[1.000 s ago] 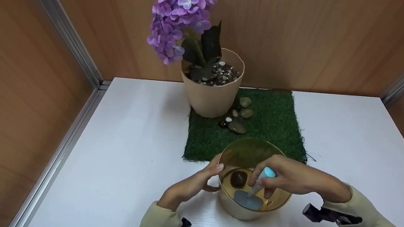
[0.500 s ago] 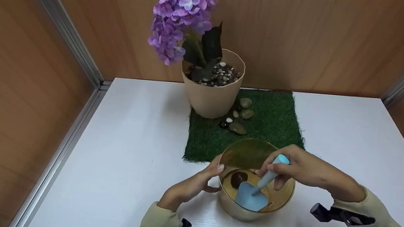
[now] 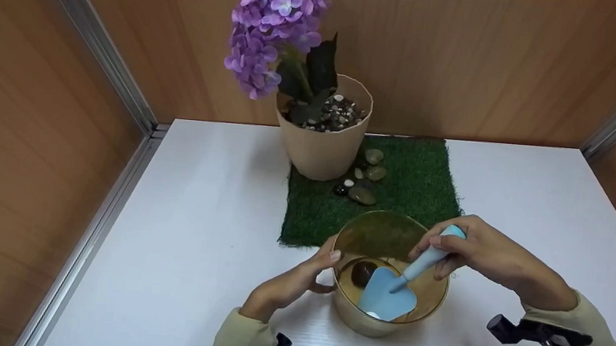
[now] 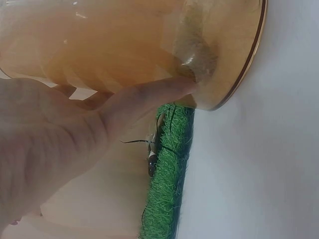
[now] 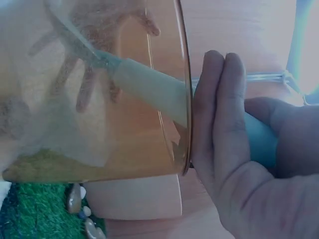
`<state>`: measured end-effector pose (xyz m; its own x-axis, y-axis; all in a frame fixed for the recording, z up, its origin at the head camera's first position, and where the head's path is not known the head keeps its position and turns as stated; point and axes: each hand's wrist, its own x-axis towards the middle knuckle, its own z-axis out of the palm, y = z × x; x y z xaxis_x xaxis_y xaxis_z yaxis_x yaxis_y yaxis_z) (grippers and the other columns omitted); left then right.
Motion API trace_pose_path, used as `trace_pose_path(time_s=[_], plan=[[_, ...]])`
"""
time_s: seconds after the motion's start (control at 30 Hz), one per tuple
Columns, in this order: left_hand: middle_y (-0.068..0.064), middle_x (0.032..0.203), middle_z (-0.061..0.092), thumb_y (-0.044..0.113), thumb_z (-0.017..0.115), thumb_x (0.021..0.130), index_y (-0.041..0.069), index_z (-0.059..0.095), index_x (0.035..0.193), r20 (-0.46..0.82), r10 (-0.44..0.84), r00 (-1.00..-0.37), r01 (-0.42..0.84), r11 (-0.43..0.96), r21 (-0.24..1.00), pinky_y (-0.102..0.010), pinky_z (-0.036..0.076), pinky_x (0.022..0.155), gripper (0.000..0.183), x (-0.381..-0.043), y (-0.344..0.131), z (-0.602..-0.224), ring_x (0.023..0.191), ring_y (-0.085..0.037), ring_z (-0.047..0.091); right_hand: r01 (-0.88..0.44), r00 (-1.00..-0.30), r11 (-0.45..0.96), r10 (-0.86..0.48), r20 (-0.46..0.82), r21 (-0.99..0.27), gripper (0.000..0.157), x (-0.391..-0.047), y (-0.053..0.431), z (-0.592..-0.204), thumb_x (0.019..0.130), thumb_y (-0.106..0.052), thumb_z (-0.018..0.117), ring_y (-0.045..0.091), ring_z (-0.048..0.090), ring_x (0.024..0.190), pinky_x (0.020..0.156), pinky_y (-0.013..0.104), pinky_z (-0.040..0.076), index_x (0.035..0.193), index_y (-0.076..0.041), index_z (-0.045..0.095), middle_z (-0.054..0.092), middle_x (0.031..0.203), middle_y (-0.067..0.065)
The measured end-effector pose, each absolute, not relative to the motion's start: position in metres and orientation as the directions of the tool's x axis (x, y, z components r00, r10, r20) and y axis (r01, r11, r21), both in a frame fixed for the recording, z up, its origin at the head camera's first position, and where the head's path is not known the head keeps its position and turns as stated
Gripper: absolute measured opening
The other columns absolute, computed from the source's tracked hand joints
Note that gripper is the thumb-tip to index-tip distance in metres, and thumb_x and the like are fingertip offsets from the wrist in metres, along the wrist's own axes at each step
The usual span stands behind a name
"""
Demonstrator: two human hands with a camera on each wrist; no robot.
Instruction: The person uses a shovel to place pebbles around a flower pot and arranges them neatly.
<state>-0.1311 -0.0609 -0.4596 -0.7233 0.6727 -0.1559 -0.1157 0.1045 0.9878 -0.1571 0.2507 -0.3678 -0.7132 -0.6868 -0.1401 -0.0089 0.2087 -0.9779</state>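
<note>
A transparent amber bowl point(image 3: 350, 322) stands on the table. My left hand point(image 3: 298, 276) holds its left side, fingers spread round the outer wall; the left wrist view shows one digit lying along the amber wall near the base. With my right hand point(image 3: 464, 250) I grip the handle of a small light-blue shovel point(image 3: 386, 295), tilted into the bowl with its heart-shaped blade low inside. A small white thing point(image 3: 373, 315) shows at the blade's tip. Beside the blade, inside the bowl, sits a dark brown round stone point(image 3: 362, 271). The right wrist view shows the shovel handle point(image 5: 149, 87) through the wall.
Behind the bowl lies a green turf mat point(image 3: 420, 178) with several pebbles point(image 3: 362, 194). A beige pot point(image 3: 319, 148) with purple flowers point(image 3: 277, 20) stands partly on it. Wood panels point(image 3: 465, 64) surround the white table point(image 3: 195, 230) at the back and sides.
My right hand has moved right and slightly up, leaning the shovel's handle outward over the bowl's right rim. More of the blade's face shows. The left hand and bowl stay put.
</note>
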Motion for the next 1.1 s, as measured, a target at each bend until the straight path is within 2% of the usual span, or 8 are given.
trace_pose_path(time_s=[0.13, 0.43, 0.63, 0.73, 0.87, 1.1], plan=[[0.006, 0.153, -0.006, 0.056, 0.027, 0.094, 0.035, 0.000, 0.148, -0.156, 0.673, -0.723, -0.119, 0.100, 0.988, -0.043, 0.043, 0.091, 0.065, -0.131, -0.061, -0.460, 0.139, -0.022, 0.008, 0.055, -0.716, 0.117, -0.688, -0.120, -0.992, 0.029, -0.157, 0.257, -0.370, 0.099, -0.009, 0.043, 0.020, 0.065, 0.071, 0.066, 0.036, 0.054, 0.107, 0.013, 0.060, 0.059, 0.108, 0.031], [0.006, 0.153, -0.005, 0.055, 0.027, 0.094, 0.035, 0.000, 0.148, -0.152, 0.675, -0.722, -0.118, 0.097, 0.988, -0.042, 0.043, 0.091, 0.064, -0.132, -0.061, -0.459, 0.139, -0.021, 0.007, 0.177, -0.740, -0.013, -0.661, -0.125, -0.984, 0.035, -0.160, 0.271, -0.375, 0.102, -0.012, 0.037, 0.018, 0.065, 0.075, 0.069, 0.028, 0.054, 0.110, 0.018, 0.054, 0.059, 0.111, 0.029], [0.006, 0.153, -0.007, 0.055, 0.028, 0.095, 0.033, 0.000, 0.149, -0.163, 0.672, -0.722, -0.138, 0.091, 0.986, -0.045, 0.042, 0.093, 0.065, -0.132, -0.061, -0.458, 0.139, -0.020, 0.006, 0.215, -0.778, -0.065, -0.614, -0.131, -0.975, 0.036, -0.163, 0.279, -0.375, 0.102, -0.014, 0.037, 0.015, 0.063, 0.081, 0.072, 0.025, 0.052, 0.115, 0.015, 0.054, 0.060, 0.113, 0.023], [0.006, 0.153, -0.007, 0.055, 0.028, 0.095, 0.032, -0.001, 0.149, -0.170, 0.668, -0.725, -0.144, 0.095, 0.985, -0.043, 0.043, 0.092, 0.066, -0.132, -0.061, -0.458, 0.139, -0.019, 0.005, 0.227, -0.787, -0.123, -0.607, -0.107, -0.966, 0.035, -0.167, 0.284, -0.371, 0.102, -0.012, 0.036, 0.015, 0.062, 0.085, 0.073, 0.023, 0.051, 0.117, 0.014, 0.054, 0.060, 0.115, 0.019], [0.006, 0.153, -0.006, 0.055, 0.029, 0.095, 0.034, 0.000, 0.149, -0.168, 0.665, -0.728, -0.140, 0.095, 0.986, -0.041, 0.044, 0.091, 0.065, -0.131, -0.061, -0.458, 0.139, -0.020, 0.007, 0.255, -0.810, -0.216, -0.580, -0.087, -0.942, 0.033, -0.172, 0.290, -0.364, 0.102, -0.009, 0.035, 0.015, 0.063, 0.085, 0.074, 0.022, 0.051, 0.118, 0.012, 0.055, 0.061, 0.115, 0.019], [0.006, 0.153, -0.003, 0.055, 0.028, 0.095, 0.037, 0.003, 0.148, -0.147, 0.671, -0.726, -0.118, 0.089, 0.989, -0.044, 0.043, 0.091, 0.062, -0.131, -0.061, -0.459, 0.139, -0.024, 0.009, 0.289, -0.863, -0.395, -0.501, -0.059, -0.872, 0.032, -0.186, 0.301, -0.349, 0.101, -0.007, 0.034, 0.021, 0.063, 0.095, 0.080, 0.026, 0.050, 0.112, 0.012, 0.059, 0.060, 0.116, 0.022]])
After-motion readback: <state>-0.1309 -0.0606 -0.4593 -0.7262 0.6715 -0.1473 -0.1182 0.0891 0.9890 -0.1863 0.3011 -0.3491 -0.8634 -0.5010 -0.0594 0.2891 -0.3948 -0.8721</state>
